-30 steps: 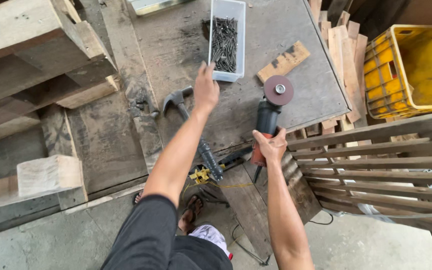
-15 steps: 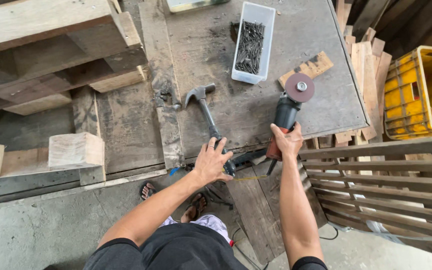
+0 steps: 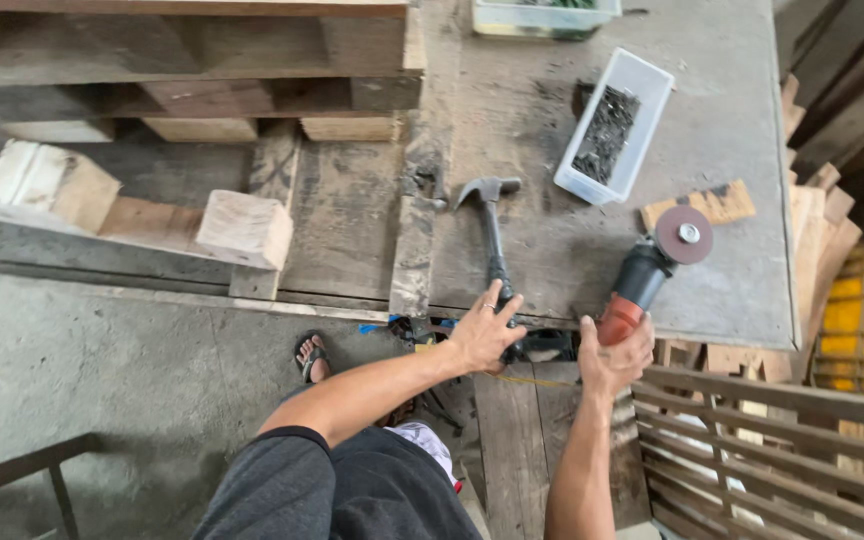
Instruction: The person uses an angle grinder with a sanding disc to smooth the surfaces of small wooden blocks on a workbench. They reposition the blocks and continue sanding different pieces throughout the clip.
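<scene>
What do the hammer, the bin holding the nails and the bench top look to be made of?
Hammer: dull grey metal head, dark handle that looks rubber-coated, under the left hand.
Bin: white, slightly see-through plastic by its thin glossy walls, holding dark nails.
Bench top: looks like grey, worn, stained sheet; metal or board, I cannot tell.

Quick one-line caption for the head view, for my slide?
Left hand on a hammer handle, right hand gripping an angle grinder on a worn workbench.
</scene>
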`<act>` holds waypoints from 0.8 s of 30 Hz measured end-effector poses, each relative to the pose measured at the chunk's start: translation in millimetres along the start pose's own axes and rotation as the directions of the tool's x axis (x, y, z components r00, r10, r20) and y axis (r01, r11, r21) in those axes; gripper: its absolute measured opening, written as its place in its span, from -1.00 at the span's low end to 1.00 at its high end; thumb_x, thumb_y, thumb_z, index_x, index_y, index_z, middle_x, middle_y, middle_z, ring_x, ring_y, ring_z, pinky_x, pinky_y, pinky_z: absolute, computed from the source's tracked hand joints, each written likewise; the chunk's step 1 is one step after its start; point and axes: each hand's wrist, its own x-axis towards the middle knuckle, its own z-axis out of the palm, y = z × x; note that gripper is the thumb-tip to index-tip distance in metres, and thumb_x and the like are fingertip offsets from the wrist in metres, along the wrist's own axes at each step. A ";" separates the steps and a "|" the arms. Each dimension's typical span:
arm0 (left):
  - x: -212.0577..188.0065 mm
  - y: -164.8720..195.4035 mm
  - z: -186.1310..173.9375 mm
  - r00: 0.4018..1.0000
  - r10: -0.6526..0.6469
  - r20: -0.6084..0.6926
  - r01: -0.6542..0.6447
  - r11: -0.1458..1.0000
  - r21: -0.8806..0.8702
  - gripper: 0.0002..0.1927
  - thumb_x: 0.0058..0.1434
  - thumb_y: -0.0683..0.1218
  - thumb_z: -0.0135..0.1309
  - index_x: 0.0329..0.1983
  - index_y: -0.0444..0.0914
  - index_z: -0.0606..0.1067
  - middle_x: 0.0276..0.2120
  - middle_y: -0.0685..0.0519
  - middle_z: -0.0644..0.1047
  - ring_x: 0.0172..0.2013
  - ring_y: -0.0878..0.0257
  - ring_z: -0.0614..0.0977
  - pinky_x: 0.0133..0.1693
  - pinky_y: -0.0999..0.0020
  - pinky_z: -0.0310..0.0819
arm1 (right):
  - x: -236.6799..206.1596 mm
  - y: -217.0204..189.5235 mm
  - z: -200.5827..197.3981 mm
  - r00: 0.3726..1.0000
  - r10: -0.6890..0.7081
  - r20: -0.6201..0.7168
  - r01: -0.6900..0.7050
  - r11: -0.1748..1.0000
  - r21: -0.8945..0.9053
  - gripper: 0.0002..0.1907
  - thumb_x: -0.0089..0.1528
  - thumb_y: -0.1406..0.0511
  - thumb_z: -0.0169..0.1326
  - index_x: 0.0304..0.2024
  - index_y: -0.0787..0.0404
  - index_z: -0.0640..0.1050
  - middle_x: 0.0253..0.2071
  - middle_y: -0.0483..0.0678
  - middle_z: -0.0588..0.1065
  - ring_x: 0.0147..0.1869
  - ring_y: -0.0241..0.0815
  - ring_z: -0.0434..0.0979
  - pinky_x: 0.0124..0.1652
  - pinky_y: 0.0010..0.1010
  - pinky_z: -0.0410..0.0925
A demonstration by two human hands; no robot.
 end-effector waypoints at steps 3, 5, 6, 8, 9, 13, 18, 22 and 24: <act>-12.7 -1.3 17.3 0.907 -0.002 -0.422 -0.012 0.999 -0.031 -0.08 -0.12 -0.11 0.30 0.41 0.03 0.35 0.48 -0.19 0.13 0.42 -0.26 0.15 0.42 0.06 0.11 | -38.3 -31.8 5.6 0.973 -0.120 0.196 0.064 0.961 0.268 -0.25 0.16 0.09 0.27 0.31 0.27 0.37 0.14 0.17 0.51 0.20 0.06 0.55 0.16 -0.18 0.43; -31.1 -5.8 34.6 0.899 -0.147 -0.414 0.007 0.947 -0.322 -0.12 -0.10 -0.14 0.26 0.40 -0.14 0.32 0.44 -0.23 0.15 0.42 -0.27 0.16 0.42 0.00 0.10 | -62.9 -52.3 17.6 0.920 -0.231 0.318 0.189 0.969 0.159 -0.23 0.10 0.08 0.33 0.24 0.31 0.39 0.10 0.23 0.51 0.16 0.17 0.53 0.11 -0.07 0.41; -46.4 -11.0 44.5 0.895 -0.218 -0.390 0.017 0.889 -0.458 -0.13 -0.09 -0.15 0.24 0.39 -0.23 0.30 0.42 -0.25 0.16 0.41 -0.27 0.17 0.41 -0.03 0.09 | -70.2 -60.3 23.9 0.884 -0.272 0.381 0.258 0.962 0.089 -0.18 0.04 0.07 0.38 0.20 0.35 0.39 0.08 0.29 0.49 0.13 0.27 0.51 0.07 0.01 0.38; -84.3 -20.3 66.2 0.872 -0.335 -0.357 0.003 0.733 -0.680 -0.27 0.02 -0.06 0.24 0.30 -0.26 0.34 0.34 -0.24 0.27 0.35 -0.21 0.29 0.32 -0.01 0.20 | -76.5 -68.6 32.7 0.902 -0.279 0.328 0.279 0.959 0.049 -0.23 0.11 0.03 0.35 0.19 0.32 0.40 0.03 0.29 0.52 0.09 0.31 0.53 0.03 0.04 0.39; -105.0 -25.2 76.9 0.868 -0.360 -0.342 0.023 0.718 -0.696 -0.32 0.06 -0.05 0.23 0.27 -0.27 0.36 0.30 -0.23 0.32 0.30 -0.19 0.34 0.29 0.01 0.24 | -75.7 -70.6 36.9 0.907 -0.293 0.301 0.297 0.954 0.035 -0.26 0.14 0.02 0.33 0.19 0.31 0.41 0.00 0.29 0.53 0.06 0.33 0.54 0.01 0.05 0.40; -190.8 -49.5 112.2 0.862 -0.497 -0.095 0.301 0.654 -0.694 -0.46 0.10 0.00 0.16 0.17 -0.22 0.43 0.12 -0.13 0.49 0.15 -0.12 0.50 0.17 0.07 0.40 | -64.4 -63.9 45.6 0.864 -0.076 0.497 0.069 0.997 0.032 -0.29 0.18 0.01 0.25 0.25 0.22 0.38 -0.08 0.28 0.58 0.02 0.32 0.58 0.01 -0.02 0.41; -302.7 -83.6 136.9 0.567 -0.799 0.198 0.714 0.357 -0.603 -0.42 -0.04 -0.03 0.24 0.12 -0.17 0.49 0.04 -0.20 0.55 0.04 -0.19 0.57 0.07 -0.03 0.47 | -47.4 -53.8 61.1 0.913 -0.162 0.375 0.055 0.959 0.278 -0.38 0.16 0.09 0.26 0.18 0.27 0.48 -0.05 0.18 0.59 -0.01 0.09 0.61 0.02 -0.17 0.41; -364.6 -90.3 146.9 0.358 -0.917 0.174 0.759 0.178 -0.626 -0.47 -0.01 0.01 0.26 0.05 -0.22 0.53 -0.02 -0.23 0.59 0.04 -0.17 0.60 0.09 -0.01 0.49 | -2.3 -66.3 81.7 0.931 -0.229 0.284 0.187 0.968 0.166 -0.42 0.26 0.08 0.26 0.19 0.29 0.50 -0.03 0.22 0.57 0.02 0.19 0.57 0.05 -0.08 0.39; -383.6 -94.5 147.7 0.335 -0.915 0.225 0.774 0.131 -0.620 -0.47 0.02 0.06 0.27 0.05 -0.22 0.53 -0.04 -0.24 0.60 0.04 -0.18 0.60 0.12 0.01 0.48 | 20.9 -78.7 83.0 0.903 -0.401 0.152 0.398 0.916 0.048 -0.56 0.38 0.08 0.23 0.08 0.28 0.52 -0.04 0.18 0.55 0.03 0.26 0.56 0.05 0.01 0.40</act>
